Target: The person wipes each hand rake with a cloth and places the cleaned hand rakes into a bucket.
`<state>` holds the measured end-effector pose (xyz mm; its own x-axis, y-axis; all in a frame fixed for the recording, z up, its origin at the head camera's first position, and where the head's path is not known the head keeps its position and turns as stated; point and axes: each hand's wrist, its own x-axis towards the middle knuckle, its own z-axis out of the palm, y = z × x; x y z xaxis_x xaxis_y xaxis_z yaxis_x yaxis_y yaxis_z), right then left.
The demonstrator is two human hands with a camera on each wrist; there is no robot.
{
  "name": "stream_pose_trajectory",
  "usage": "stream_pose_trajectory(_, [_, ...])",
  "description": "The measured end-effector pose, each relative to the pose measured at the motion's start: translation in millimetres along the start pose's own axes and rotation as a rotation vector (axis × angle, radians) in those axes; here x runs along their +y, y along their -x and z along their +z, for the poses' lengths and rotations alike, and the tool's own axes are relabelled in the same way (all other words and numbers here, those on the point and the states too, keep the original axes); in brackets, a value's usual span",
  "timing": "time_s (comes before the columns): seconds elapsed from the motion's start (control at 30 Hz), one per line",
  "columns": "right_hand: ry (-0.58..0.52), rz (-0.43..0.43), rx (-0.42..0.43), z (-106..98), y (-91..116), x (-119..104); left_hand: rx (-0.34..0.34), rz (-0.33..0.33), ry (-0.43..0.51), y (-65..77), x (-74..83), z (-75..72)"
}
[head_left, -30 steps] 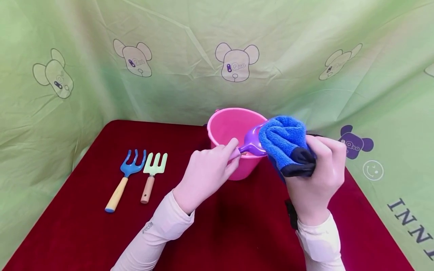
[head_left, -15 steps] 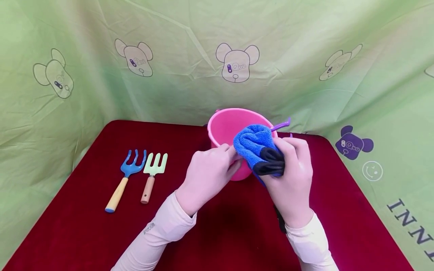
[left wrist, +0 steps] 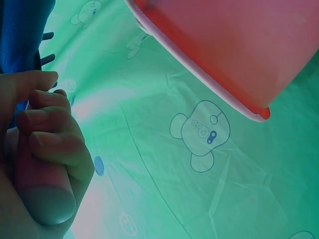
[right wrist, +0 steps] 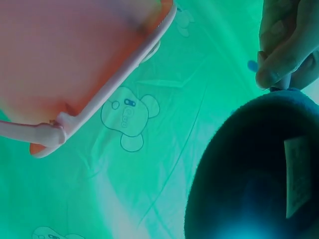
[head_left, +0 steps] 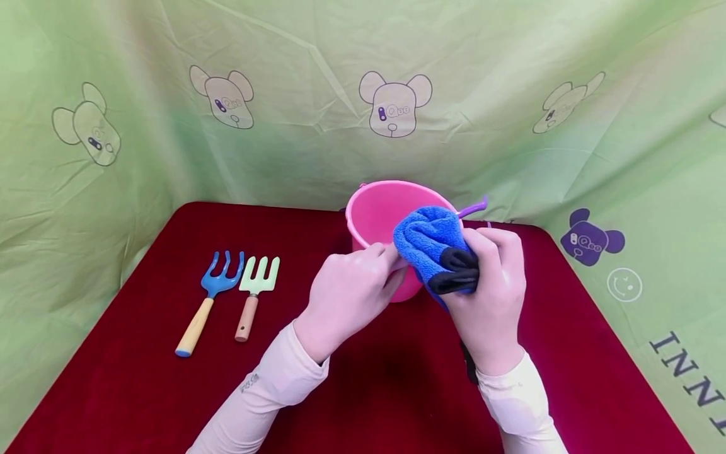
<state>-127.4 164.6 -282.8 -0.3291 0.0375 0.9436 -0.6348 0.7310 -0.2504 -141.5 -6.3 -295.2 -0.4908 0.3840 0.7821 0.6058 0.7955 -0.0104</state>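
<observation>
The left hand [head_left: 348, 287] curls its fingers round the handle [left wrist: 49, 203] of a purple tool [head_left: 473, 207], perhaps so it cannot wobble. The right hand [head_left: 493, 284] grips a folded blue cloth [head_left: 431, 236] — it covers the tool's middle, likely so it can hug it. A bent tip pokes out past the right fingers. Just beyond both hands stands a pink bucket [head_left: 367, 211]. Left of the left hand, a blue fork [head_left: 212, 287] and a green fork [head_left: 257, 285] lie side by side, maybe to be out of the way.
</observation>
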Motion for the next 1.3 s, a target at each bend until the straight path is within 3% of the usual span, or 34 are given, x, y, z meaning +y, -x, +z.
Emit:
stream_pose_trajectory(0.17, [0.026, -0.010, 0.030, -0.6, -0.8, 0.0, 0.019, 0.019, -0.018, -0.9, 0.9, -0.4])
stream_pose_trajectory(0.63, [0.072, 0.072, 0.082, -8.6, -9.0, 11.1, 0.047, 0.039, -0.008, 0.0, 0.2, -2.4])
stream_pose_trajectory(0.87, [0.100, 0.130, 0.084, -14.0, -13.8, 14.9, 0.043, 0.054, -0.049, -0.1, -1.1, -3.0])
stream_pose_trajectory(1.3, [0.141, 0.209, 0.080, -24.8, -19.7, 24.4, 0.039, 0.053, -0.027, 0.2, -1.6, -2.5])
